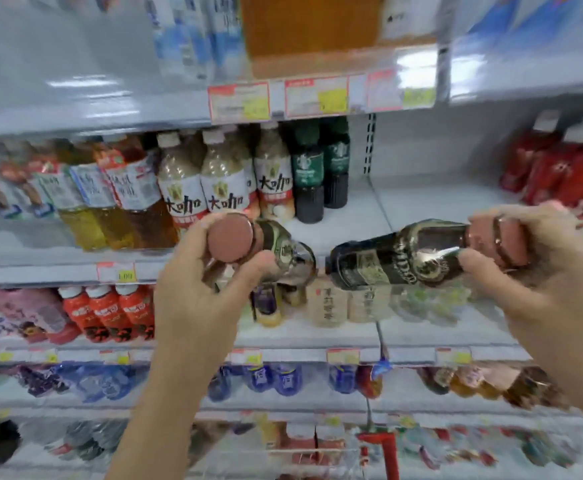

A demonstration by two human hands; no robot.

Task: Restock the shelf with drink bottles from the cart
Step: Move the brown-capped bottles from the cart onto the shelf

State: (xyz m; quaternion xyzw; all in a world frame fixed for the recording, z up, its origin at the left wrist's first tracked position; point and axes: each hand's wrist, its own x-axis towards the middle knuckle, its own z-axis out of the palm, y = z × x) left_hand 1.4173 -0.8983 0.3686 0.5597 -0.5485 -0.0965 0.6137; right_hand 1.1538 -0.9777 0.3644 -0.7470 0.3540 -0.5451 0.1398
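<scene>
My left hand (193, 289) grips a dark drink bottle (285, 252) near its pinkish-brown cap, the bottle's base pointing away towards the shelf. A second dark bottle with a gold label (397, 259) lies on its side in my right hand (539, 271), which holds it at the cap end. The two bottle bases nearly meet in front of the middle shelf (352, 216). Bare shelf space shows just behind them, right of two dark green-capped bottles (317, 174).
Beige milk-tea bottles (207, 181) and amber tea bottles (110, 202) fill the middle shelf's left part, red packs (567, 174) its far right. Lower shelves hold red, cream and blue bottles. The cart's red frame (383, 448) is at the bottom centre.
</scene>
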